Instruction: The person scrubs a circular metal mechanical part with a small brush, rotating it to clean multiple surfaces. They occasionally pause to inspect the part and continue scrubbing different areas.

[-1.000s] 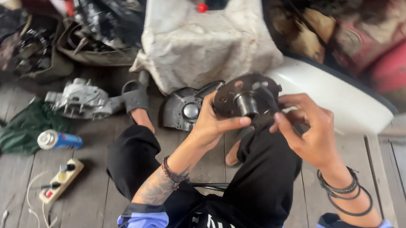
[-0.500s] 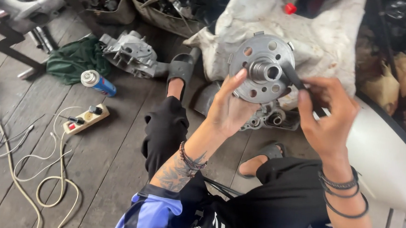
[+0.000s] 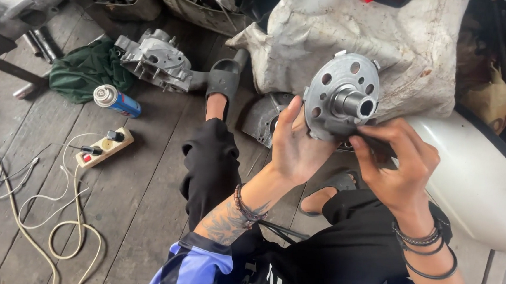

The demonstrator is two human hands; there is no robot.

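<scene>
Weathered plank floor (image 3: 145,176), cluttered workshop corner. Near left, pale cable (image 3: 26,216) looping to a power strip (image 3: 105,147). Centre, left hand (image 3: 296,147) cupping the rim of a round perforated metal hub (image 3: 342,96), held up above the lap; right hand (image 3: 397,165) pinching its lower edge. Further left, spray can (image 3: 117,100), green rag (image 3: 87,70), grey engine casing (image 3: 155,59). Far right, dirty white sack (image 3: 377,32).

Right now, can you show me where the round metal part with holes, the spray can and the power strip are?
Round metal part (image 3: 333,91): head view, on its flat holed face.
Spray can (image 3: 118,100): head view, on its blue side.
Power strip (image 3: 105,147): head view, on its top face.
</scene>
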